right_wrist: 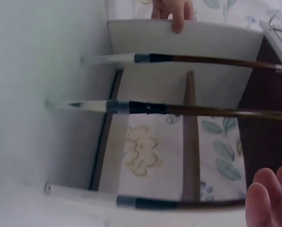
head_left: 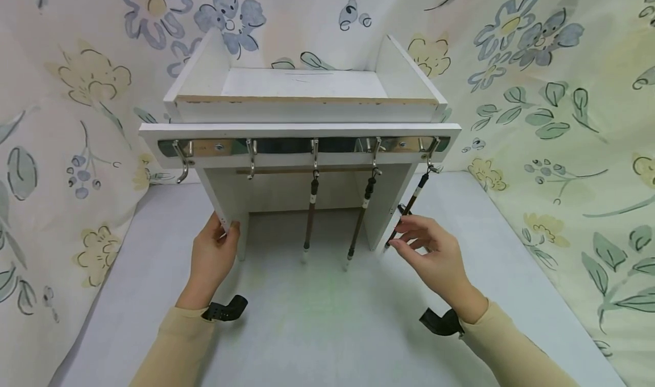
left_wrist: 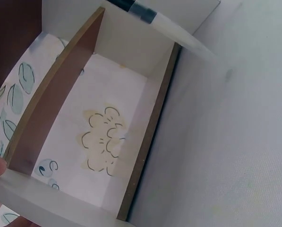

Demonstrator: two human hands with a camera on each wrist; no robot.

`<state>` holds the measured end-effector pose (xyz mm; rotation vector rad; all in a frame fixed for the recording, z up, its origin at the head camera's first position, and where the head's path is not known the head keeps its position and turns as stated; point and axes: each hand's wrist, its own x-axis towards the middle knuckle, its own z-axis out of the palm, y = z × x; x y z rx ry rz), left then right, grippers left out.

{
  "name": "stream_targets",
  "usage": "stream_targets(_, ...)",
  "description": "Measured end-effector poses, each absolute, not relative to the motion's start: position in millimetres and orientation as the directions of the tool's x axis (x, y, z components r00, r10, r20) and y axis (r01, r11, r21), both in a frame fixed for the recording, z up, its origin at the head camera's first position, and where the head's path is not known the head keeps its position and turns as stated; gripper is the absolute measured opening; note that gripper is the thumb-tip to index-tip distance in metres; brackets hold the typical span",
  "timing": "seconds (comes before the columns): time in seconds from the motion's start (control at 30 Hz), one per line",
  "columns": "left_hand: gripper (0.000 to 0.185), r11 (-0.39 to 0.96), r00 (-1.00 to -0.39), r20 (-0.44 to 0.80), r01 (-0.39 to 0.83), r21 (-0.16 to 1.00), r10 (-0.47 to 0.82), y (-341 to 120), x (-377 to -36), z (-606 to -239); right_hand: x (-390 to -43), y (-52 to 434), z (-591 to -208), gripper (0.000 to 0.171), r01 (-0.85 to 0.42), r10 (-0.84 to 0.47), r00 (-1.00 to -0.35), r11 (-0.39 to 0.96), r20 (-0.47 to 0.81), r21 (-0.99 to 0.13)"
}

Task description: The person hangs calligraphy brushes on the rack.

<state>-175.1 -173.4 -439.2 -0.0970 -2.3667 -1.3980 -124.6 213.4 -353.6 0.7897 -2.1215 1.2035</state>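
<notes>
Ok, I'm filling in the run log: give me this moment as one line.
left hand: grips rack left leg | right hand: pinches rightmost brush, hanging from hook | two brushes hang mid-rack

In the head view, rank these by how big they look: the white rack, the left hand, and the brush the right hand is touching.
1. White rack, by far the largest.
2. Left hand.
3. Brush at the right hand: about as long as the hand, far thinner, so smallest in area. The hand is nearer the camera, so that ranking is unsure.

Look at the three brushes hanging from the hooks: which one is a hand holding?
The rightmost brush, hanging from the end hook. The right hand pinches its lower shaft and it slants, while the middle brush and its neighbour hang untouched.
</notes>
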Motion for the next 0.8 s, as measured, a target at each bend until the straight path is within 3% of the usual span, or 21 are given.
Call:
stream_targets(0.4, 0.042, 0.499, -0.921, 0.365, 0.255, 0.828, -0.134, -173, -175, -439, -141, 258, -392, 0.051, -0.64, -0.141, -0.717, 0.521, 0.682, -0.565)
stream_targets(0.63, 0.044, 0.503, -0.923, 0.364, 0.257, 0.825, -0.125, -175, -176, -441, -159, 288, -419, 0.037, -0.376, 0.014, -0.861, 0.655, 0.508, -0.655)
stream_targets(0.8, 0.045, 0.5, -0.921, 0.371, 0.267, 0.824, -0.12, -176, -176, -443, -171, 306, -434, 0.036, -0.212, 0.102, -0.92, 0.683, 0.378, -0.699)
